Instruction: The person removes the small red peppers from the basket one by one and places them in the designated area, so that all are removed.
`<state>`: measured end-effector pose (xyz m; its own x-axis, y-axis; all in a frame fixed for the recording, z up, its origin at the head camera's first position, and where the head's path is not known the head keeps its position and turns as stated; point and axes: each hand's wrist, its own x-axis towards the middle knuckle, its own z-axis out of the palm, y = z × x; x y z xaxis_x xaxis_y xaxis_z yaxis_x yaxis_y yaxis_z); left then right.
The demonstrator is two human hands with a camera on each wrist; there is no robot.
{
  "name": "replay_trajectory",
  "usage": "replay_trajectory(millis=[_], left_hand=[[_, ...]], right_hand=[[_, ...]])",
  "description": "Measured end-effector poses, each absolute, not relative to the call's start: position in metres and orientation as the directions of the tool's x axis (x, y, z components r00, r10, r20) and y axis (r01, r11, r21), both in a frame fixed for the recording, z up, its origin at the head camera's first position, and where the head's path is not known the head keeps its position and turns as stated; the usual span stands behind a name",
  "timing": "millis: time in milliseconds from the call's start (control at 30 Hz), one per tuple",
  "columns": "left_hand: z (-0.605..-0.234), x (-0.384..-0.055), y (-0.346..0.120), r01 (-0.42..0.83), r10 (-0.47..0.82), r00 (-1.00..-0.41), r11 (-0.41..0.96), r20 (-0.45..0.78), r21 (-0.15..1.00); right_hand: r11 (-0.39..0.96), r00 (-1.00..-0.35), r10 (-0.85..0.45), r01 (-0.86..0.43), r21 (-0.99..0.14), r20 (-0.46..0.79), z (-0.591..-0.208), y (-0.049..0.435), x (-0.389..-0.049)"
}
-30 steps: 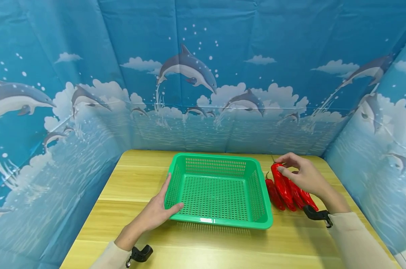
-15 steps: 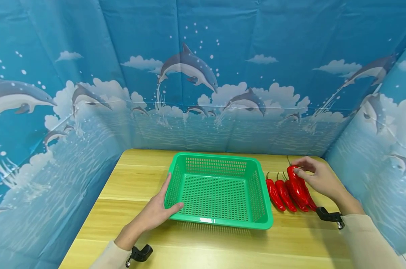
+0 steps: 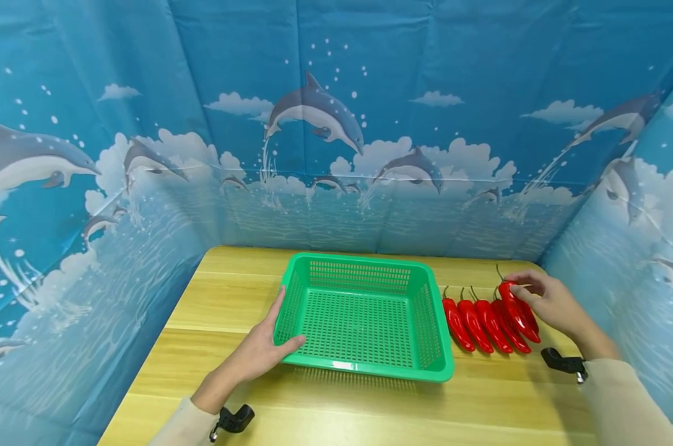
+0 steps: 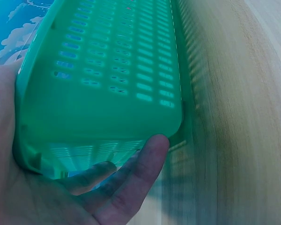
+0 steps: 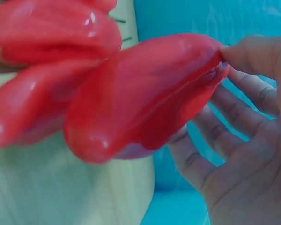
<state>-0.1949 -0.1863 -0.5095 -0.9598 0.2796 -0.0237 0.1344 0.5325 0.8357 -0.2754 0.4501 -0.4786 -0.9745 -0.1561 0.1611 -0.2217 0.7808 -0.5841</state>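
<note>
A green plastic basket (image 3: 381,370) with slotted walls sits on the table, nothing inside it. My left hand (image 3: 258,350) grips its near left corner, thumb over the rim and fingers along the outer wall; the left wrist view shows those fingers (image 4: 136,183) bent around the corner. To the right of the basket my right hand (image 3: 550,303) pinches a glossy red chili pepper (image 3: 516,310) near its stem end, thumb against fingers. In the right wrist view this pepper (image 5: 140,98) overlaps its neighbours. Several like peppers (image 3: 472,325) lie side by side, stems pointing away from me.
The wooden table (image 3: 225,291) runs around the basket, with its far edge against a blue dolphin-print curtain (image 3: 336,217). More curtain hangs at both sides. Black wrist mounts (image 3: 236,419) sit at both sleeves.
My right hand has moved rightward with a pepper, and the bunched peppers now lie spread out in a row. The left hand and the basket stay where they were.
</note>
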Motion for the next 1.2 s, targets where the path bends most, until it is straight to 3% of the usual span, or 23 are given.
replay_trajectory(millis=[400,1200], left_hand=[[-0.509,-0.194,-0.186,0.13,0.284,-0.958,0.523,-0.028,0.842],[-0.51,-0.196,-0.189,0.136,0.292,-0.956,0.53,-0.029,0.837]], right_hand=[[0.812,-0.992,-0.103,-0.127,-0.57,0.075,-0.498,0.477,-0.277],[0.804,-0.998,-0.051,-0.018,-0.595,-0.038,-0.531,0.488,-0.281]])
